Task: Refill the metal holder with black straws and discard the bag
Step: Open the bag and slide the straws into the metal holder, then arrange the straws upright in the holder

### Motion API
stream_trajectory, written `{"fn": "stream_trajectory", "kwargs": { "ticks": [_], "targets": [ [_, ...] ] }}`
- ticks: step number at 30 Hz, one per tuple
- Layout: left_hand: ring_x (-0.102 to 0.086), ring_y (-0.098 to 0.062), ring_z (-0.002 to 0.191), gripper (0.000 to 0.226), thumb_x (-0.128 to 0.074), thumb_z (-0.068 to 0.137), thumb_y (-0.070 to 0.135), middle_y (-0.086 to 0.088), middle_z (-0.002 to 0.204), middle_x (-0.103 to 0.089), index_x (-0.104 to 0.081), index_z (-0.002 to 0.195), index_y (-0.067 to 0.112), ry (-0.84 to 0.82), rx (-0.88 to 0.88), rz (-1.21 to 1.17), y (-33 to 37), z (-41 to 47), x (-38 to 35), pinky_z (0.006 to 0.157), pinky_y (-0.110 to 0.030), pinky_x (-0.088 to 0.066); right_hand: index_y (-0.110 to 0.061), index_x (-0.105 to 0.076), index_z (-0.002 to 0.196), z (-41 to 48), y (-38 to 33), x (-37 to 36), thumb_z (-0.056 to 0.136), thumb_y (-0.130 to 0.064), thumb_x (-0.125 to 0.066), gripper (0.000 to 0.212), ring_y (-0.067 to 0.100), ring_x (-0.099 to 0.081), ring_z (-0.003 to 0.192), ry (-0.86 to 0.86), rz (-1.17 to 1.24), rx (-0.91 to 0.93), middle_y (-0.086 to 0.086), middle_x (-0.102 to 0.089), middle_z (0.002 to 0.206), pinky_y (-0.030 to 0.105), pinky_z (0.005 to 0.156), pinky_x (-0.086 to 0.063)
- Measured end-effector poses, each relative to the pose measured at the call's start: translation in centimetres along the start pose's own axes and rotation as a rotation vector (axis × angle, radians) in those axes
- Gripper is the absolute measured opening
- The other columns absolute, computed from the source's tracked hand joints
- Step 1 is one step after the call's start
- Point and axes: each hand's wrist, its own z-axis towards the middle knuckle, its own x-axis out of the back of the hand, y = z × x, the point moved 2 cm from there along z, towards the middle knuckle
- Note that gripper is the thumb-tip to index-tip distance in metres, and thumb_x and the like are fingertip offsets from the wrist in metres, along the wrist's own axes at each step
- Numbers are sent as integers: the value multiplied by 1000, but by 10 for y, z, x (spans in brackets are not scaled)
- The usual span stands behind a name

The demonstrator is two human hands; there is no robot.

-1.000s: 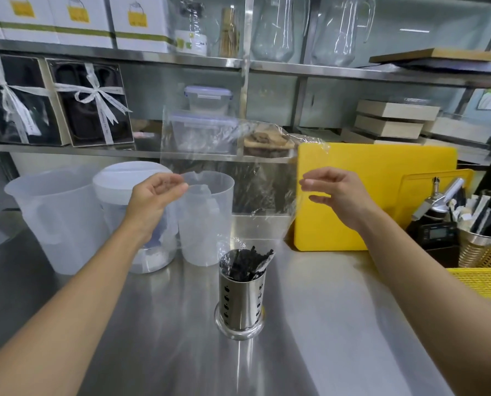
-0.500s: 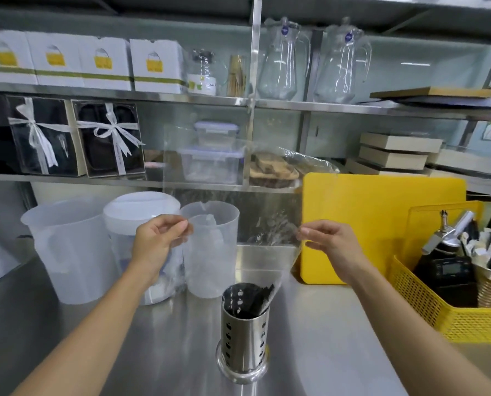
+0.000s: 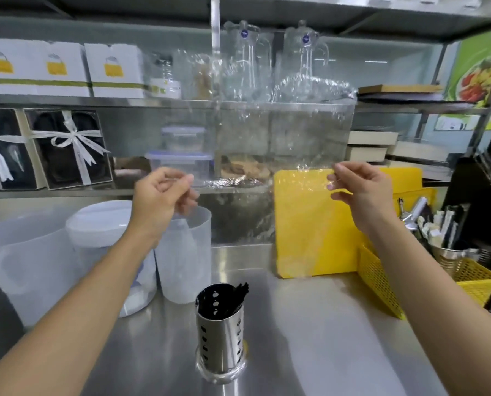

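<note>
Fingers (image 3: 185, 181) of the left hand (image 3: 160, 198) pinch one side edge of the clear bag (image 3: 278, 132), and the fingers of the right hand (image 3: 361, 190) pinch the opposite edge, thumb against forefinger on each side. Gripped this way, the thin film is stretched flat between the two hands and rises above them, well up in front of the shelf (image 3: 67, 101), its lower part hanging down toward the worktop (image 3: 310, 324). Holding it by both edges likely keeps the floppy plastic from folding on itself and lets the person see that nothing is left inside; it looks empty, though glare on the film makes that hard to confirm.

Below and between the forearms, the metal holder (image 3: 221, 330) stands upright on the worktop, clear of the bag. Black straws (image 3: 238, 294) sit inside it, their ends poking just above the rim on the far side. So the refilling seems done, and the bag is what remains to be thrown away.

Behind the holder stand white plastic jugs (image 3: 184, 252) on the left and a yellow cutting board (image 3: 310, 224) leaning at the back.
</note>
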Motion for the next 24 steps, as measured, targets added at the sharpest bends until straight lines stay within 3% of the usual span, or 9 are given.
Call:
{"fn": "stream_trajectory", "kwargs": {
  "ticks": [8, 12, 15, 18, 21, 24],
  "targets": [
    [-52, -9, 39, 11, -63, 83, 7, 1, 46, -61, -54, 79, 11, -261, 199, 65, -62, -59, -85, 37, -17, -42, -11, -63, 79, -35, 50, 117, 82, -7, -64, 5, 8, -52, 44, 233, -89, -256, -3, -59, 53, 16, 36, -39],
    [-52, -16, 50, 21, -65, 83, 14, -8, 67, -61, -49, 97, 16, -381, 413, 99, -102, -106, -117, 40, -25, -45, -11, -64, 74, -75, 84, 166, 82, -8, -65, 9, 2, -49, 39, 315, -234, -395, -8, -59, 43, 16, 39, -40],
    [-53, -21, 53, 26, -66, 81, 8, -13, 72, -60, -47, 98, 15, -389, 601, 93, -136, -148, -133, 50, -33, -45, -8, -63, 74, -108, 108, 192, 83, -7, -64, 9, 9, -50, 48, 323, -333, -506, -3, -60, 50, 19, 44, -39],
    [-52, -21, 52, 28, -61, 82, 1, -10, 67, -58, -45, 102, 9, -415, 739, 160, -173, -184, -147, 46, -26, -42, 1, -63, 85, -140, 128, 212, 84, -5, -61, 7, 18, -49, 56, 323, -420, -597, 9, -58, 64, 26, 53, -39],
    [-51, -19, 51, 29, -59, 81, -3, -10, 66, -56, -45, 104, 4, -347, 878, 170, -198, -205, -153, 41, -23, -40, 3, -61, 85, -165, 149, 222, 86, -2, -58, 6, 20, -48, 55, 342, -464, -685, 11, -57, 64, 27, 54, -37],
    [-53, -18, 56, 27, -60, 81, -3, -9, 70, -57, -47, 103, 5, -279, 972, 188, -216, -215, -152, 49, -26, -44, -3, -58, 76, -182, 170, 226, 87, 0, -55, 12, 19, -46, 52, 333, -479, -754, 11, -55, 61, 25, 52, -35]
  ]
}}
